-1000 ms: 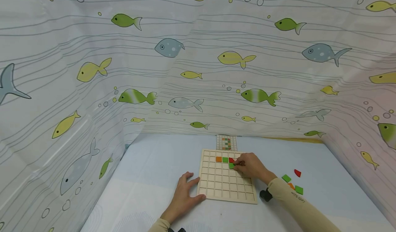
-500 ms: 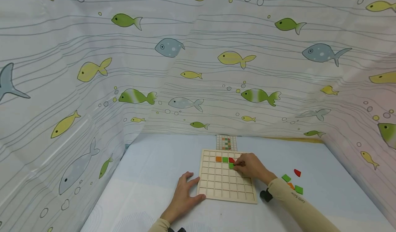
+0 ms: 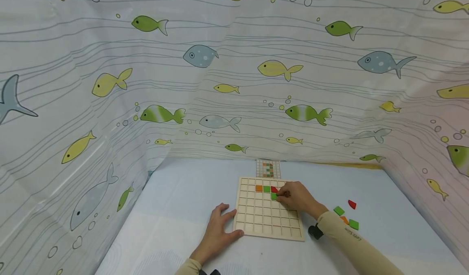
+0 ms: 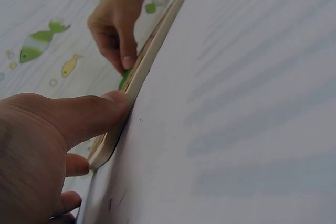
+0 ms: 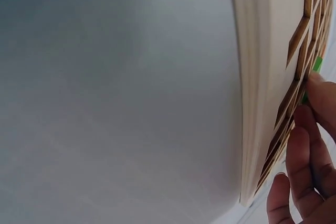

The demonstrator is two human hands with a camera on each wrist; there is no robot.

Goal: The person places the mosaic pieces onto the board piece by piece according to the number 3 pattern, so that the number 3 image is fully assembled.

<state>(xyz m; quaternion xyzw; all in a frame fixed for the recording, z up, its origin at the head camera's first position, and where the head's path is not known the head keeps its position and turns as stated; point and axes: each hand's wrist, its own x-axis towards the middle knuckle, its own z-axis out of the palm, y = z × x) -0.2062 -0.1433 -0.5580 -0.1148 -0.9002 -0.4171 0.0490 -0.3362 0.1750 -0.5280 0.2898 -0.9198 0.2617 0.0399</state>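
A wooden grid board (image 3: pixel 256 218) lies on the table. In one row sit an orange square tile (image 3: pixel 259 188), a green square tile (image 3: pixel 266 189) and a red tile (image 3: pixel 274 189) with a curved side. Directly below the red one, my right hand (image 3: pixel 297 195) pinches another green tile (image 3: pixel 273 196) at the board's surface; the right wrist view shows the thumb on this green tile (image 5: pixel 317 64). My left hand (image 3: pixel 217 232) touches the board's near left corner, fingers spread. Its straight thumb (image 4: pixel 100 109) rests on the board's edge in the left wrist view.
Right of the board lie loose tiles: a red one (image 3: pixel 352 204), a green one (image 3: pixel 338 211), an orange one (image 3: pixel 343 219) and another green one (image 3: pixel 353 224). A printed pattern card (image 3: pixel 259 170) lies behind the board. Fish-patterned sheeting (image 3: pixel 249 104) encloses the table.
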